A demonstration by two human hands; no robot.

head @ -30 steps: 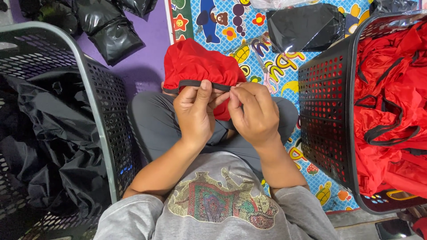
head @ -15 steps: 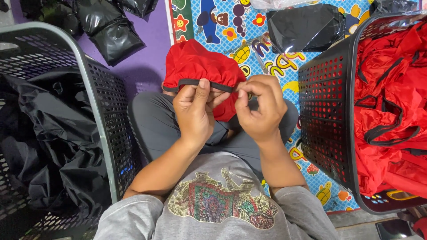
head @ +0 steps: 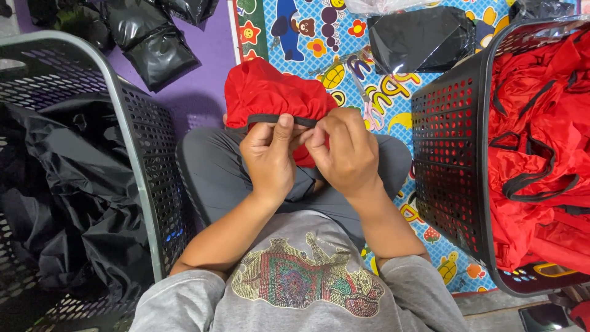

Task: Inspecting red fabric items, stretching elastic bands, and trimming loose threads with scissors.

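On lap: red fabric garment with black elastic trim (head: pixel 270 95)
Left hand (head: pixel 268 157): pinching the trim
Right hand (head: pixel 344 154): pinching the trim beside it

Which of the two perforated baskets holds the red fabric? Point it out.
The black basket at the person's right holds red fabric with black trim. The grey-rimmed basket at the left holds only black fabric.
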